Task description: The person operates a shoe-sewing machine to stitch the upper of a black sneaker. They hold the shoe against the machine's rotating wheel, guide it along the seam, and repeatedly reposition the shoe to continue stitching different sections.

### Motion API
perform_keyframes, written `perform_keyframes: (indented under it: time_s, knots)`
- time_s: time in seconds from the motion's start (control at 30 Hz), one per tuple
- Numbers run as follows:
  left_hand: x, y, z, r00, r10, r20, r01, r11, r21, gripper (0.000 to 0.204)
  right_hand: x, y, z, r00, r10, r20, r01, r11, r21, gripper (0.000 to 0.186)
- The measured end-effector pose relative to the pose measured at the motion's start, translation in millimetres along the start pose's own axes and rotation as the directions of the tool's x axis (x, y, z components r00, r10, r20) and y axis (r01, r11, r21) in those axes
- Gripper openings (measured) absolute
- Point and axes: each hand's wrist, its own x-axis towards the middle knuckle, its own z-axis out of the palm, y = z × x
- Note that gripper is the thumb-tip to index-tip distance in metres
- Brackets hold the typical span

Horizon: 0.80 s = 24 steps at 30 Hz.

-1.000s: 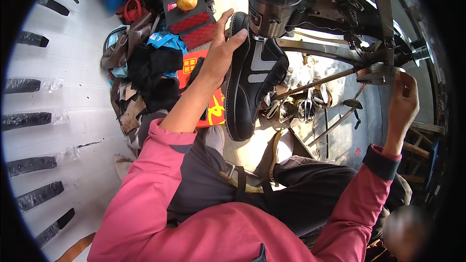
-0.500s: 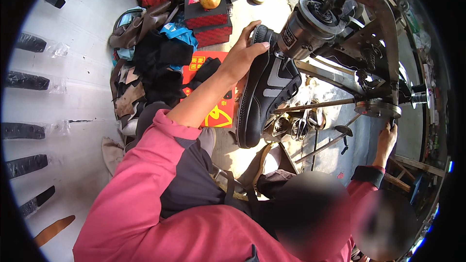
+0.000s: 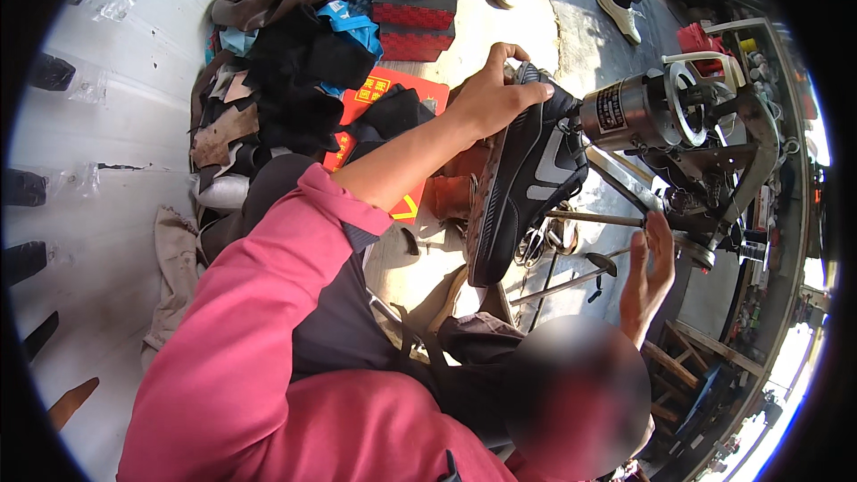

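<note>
Left hand on the shoe, right hand off by the machine

From where I stand, the black leather shoe with grey side stripes point(image 3: 527, 192) lies below and slightly left of the person's left hand point(image 3: 504, 98), which has its upper end. Its long axis runs from that hand down toward the lap, the lower end leaning left, with the sole facing left. The left hand is plainly the nearer one; the right hand point(image 3: 649, 277) is well apart, over on the shoe's right.

The shoe is in the air, just left of a silver cylindrical metal machine head point(image 3: 629, 113) that meets its upper near the top. Whether any part reaches inside, I can't tell.

The left forearm stretches up and across, fingers and thumb bent around the shoe's end. The right hand is raised, its long fingers pointing upward with a gap between them, and I see nothing in it. It's near a round metal wheel point(image 3: 694, 253); I can't make out any contact. A blurred patch hides much of the right forearm.
</note>
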Motion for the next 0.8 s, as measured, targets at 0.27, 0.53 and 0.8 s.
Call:
perform_keyframes:
  time_s: [0.27, 0.53, 0.8]
  knots:
    - [2, 0, 1, 0.993, 0.114, -0.009, -0.114, 0.993, -0.009, 0.064, 42, -106, 97, 0.984, -0.159, 0.078, 0.159, 0.987, 0.010, 0.074]
    - [5, -12, 4, 0.990, 0.135, -0.044, -0.133, 0.990, 0.045, 0.055, 56, -65, 108, 0.972, -0.205, -0.114, 0.223, 0.958, 0.180, 0.034]
    - [1, -7, 2, 0.993, 0.104, -0.052, -0.104, 0.994, -0.012, 0.061, 108, -17, 92, 0.988, -0.070, 0.139, 0.042, 0.980, 0.196, 0.029]
